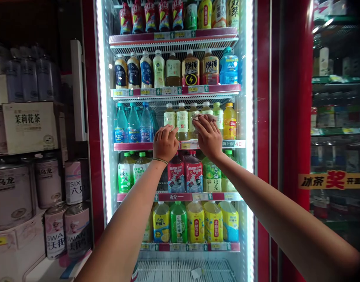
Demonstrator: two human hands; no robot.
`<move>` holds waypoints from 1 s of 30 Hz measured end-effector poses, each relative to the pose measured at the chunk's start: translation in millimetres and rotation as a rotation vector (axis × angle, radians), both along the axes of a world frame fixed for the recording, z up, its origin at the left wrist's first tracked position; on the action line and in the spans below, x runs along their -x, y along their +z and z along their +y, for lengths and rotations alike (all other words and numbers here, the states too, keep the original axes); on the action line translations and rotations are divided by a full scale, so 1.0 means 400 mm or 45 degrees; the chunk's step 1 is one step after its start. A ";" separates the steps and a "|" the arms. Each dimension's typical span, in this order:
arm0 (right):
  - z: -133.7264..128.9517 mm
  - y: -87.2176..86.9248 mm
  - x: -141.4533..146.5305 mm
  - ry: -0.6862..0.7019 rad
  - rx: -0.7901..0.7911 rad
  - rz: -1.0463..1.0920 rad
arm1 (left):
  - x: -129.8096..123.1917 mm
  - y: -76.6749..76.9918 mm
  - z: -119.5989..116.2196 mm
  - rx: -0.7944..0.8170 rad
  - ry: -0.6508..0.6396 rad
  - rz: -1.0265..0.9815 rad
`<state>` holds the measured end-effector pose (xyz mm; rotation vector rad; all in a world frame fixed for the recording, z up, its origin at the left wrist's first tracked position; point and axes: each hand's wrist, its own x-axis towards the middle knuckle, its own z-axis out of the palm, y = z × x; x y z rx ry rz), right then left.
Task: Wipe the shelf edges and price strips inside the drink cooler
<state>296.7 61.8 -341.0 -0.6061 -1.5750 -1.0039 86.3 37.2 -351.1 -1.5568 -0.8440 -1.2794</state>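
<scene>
My left hand (165, 144) is raised in front of the middle shelf of a lit drinks cooler, fingers up and slightly apart, holding nothing. A thin bangle circles that wrist. Level with it, my right hand (209, 135) presses its fingers over a crumpled pinkish cloth (210, 116), partly hidden by the hand. Behind the two hands stand white-labelled tea bottles (182, 119). An orange-yellow drink bottle (229, 121) is just right of my right hand, and blue bottles (146, 125) are left of my left hand. Whether glass lies between hands and bottles I cannot tell.
Bottles fill the shelves above and below, red price rails (180, 197) along their fronts. Red frame posts (263, 117) flank the cooler. At left are stacked cans (76, 229) and a boxed jasmine tea pack (29, 127); at right, another drinks cabinet (338, 129). A small pale piece (196, 272) lies on the bottom rack.
</scene>
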 end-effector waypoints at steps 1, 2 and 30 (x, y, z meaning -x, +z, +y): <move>0.000 0.000 0.000 -0.002 -0.008 -0.022 | 0.000 0.000 0.000 -0.002 -0.003 0.002; 0.001 -0.001 0.000 -0.003 -0.005 -0.111 | 0.000 0.000 0.000 -0.005 -0.006 0.007; -0.003 0.001 0.001 0.046 0.049 -0.372 | 0.168 0.031 -0.065 0.030 0.213 0.098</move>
